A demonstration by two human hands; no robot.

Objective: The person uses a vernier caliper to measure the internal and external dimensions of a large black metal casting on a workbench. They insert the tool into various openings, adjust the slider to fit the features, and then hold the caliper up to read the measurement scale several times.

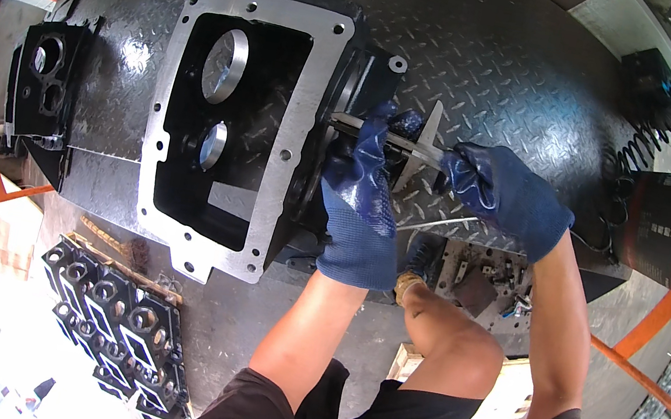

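**Caliper out beside the big housing**

So the metal caliper (422,150) is just right of the big black housing (305,107), running sideways between two gloved hands. The left hand (366,170) is curled closed around the end nearer the housing; the right hand (494,187) is wrapped snugly over the far end.

How far along? The housing's front rim is bare bright metal and the two round holes (224,67) inside show shiny walls, so I'd call that machining done. The caliper's out and gripped — whether any reading's been taken, or how much is left, I can't tell.

Also can't make out whether its tip touches the housing; the left glove blocks that, and the right one hides the other end. Left of the housing, a smaller black casting (46,81) sits near the bench (487,48) edge. Below-left, more castings (122,316) fade into glare — details are lost there.
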